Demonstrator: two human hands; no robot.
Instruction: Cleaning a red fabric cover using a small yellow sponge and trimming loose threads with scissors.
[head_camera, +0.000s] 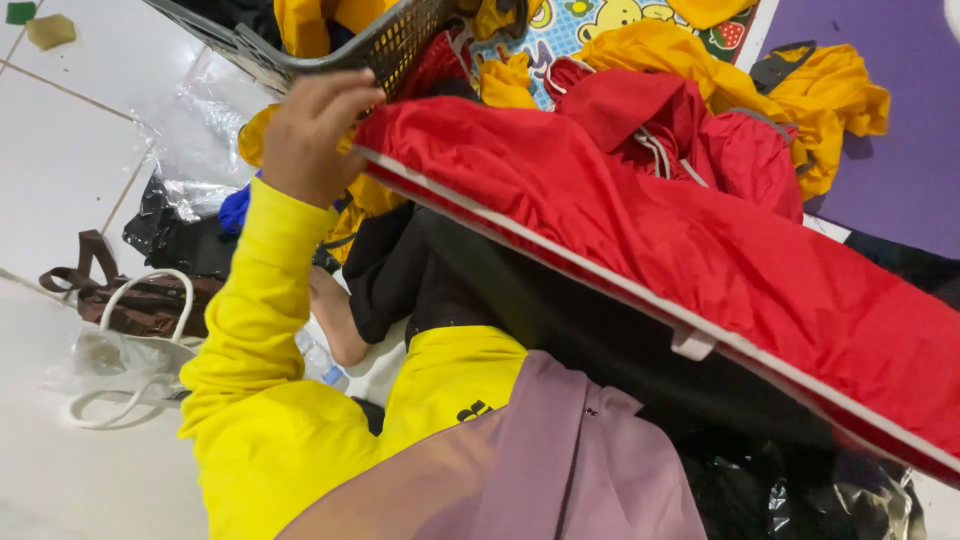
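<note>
A person's left hand, in a yellow sleeve, grips the far-left edge of a red jacket stretched rightward beneath a dark laundry basket; the right hand is unseen, so the jacket might snag the basket.

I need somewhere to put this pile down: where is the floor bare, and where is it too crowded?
Bare white tile floor lies at the far left, between the dark basket and the brown bag. The purple mat at upper right is bare too. The middle is crowded: red garment, yellow clothes, left hand at the basket rim.
</note>
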